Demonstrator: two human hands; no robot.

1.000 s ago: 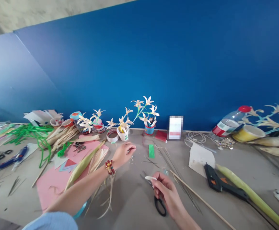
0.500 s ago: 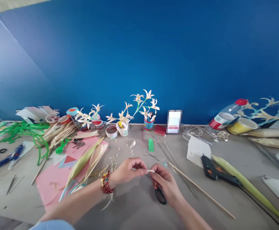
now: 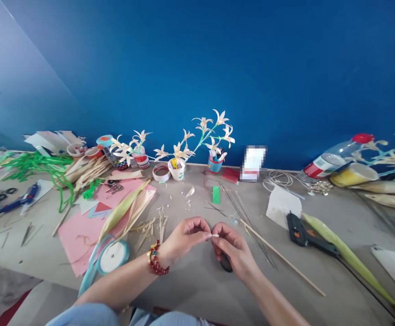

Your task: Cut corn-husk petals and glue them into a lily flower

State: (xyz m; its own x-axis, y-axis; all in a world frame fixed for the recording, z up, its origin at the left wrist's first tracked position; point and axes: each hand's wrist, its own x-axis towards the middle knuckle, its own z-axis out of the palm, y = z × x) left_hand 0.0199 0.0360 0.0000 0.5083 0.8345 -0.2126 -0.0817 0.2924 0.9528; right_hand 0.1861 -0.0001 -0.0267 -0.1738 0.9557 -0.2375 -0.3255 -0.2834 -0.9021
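My left hand, with beaded bracelets at its wrist, pinches one end of a small pale strip. The other end is between the thumb and fingers of my right hand, close beside it. Both hands are closed, just above the grey table. Below my right palm shows a black loop, like a scissors handle; whether the hand holds it I cannot tell. Thin pale husk shreds lie left of my left hand. Beyond the hands are a green paper piece and pale scraps.
A wooden stick, thin wires and a black glue gun lie to the right. On the left are a ribbon roll, pink paper and a corn husk. Husk flowers stand in cups at the back.
The view has tipped down, so the table sits higher and the ribbon roll shows fully. My hands have drawn slightly closer together on the pale strip.
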